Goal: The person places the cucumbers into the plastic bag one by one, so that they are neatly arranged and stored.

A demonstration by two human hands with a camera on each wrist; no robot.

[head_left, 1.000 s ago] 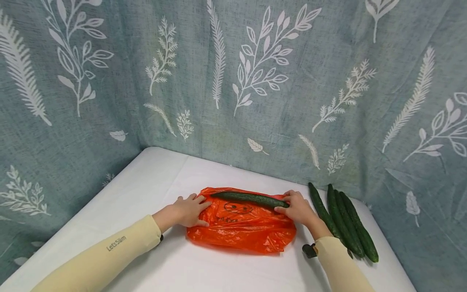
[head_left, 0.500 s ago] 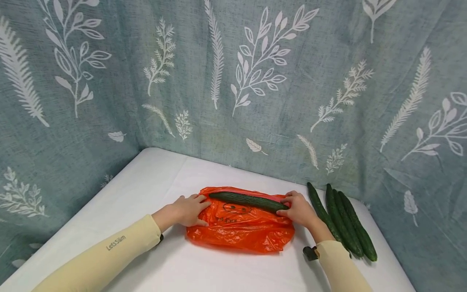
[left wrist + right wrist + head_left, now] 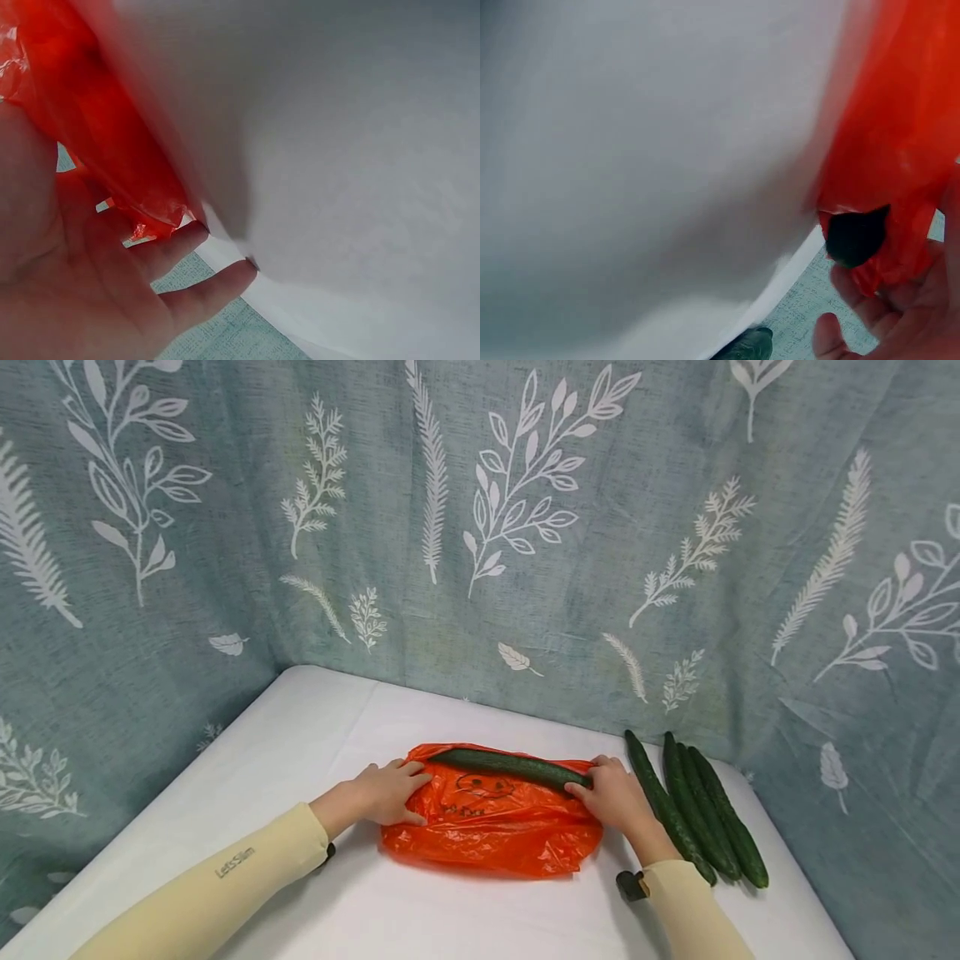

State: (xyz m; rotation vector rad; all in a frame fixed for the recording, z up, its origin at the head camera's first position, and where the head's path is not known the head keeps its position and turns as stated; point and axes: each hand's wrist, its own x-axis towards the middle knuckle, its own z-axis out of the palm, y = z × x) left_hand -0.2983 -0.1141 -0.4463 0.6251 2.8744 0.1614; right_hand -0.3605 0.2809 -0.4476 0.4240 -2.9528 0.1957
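A crumpled red plastic bag (image 3: 487,843) with a printed face lies on the white table. Along its far side rests a dark green cucumber (image 3: 510,765). My left hand (image 3: 386,795) rests on the bag's left end with fingers spread; in the left wrist view its fingertips (image 3: 193,234) reach the bag's edge. At the other end, my right hand (image 3: 615,793) has its thumb on the near side of the cucumber's tip and its fingers on the far side. In the right wrist view, a dark cucumber end (image 3: 855,238) shows at the bag's film, close to my fingers.
Several more cucumbers (image 3: 697,814) lie side by side on the right of the table (image 3: 330,727), just beyond my right forearm. A blue-green curtain (image 3: 450,610) with white leaf prints stands behind the table and along its sides.
My right fingers have drawn in slightly around the cucumber's tip and the bag's edge. My left hand keeps its place on the bag. The head view has shifted a little.
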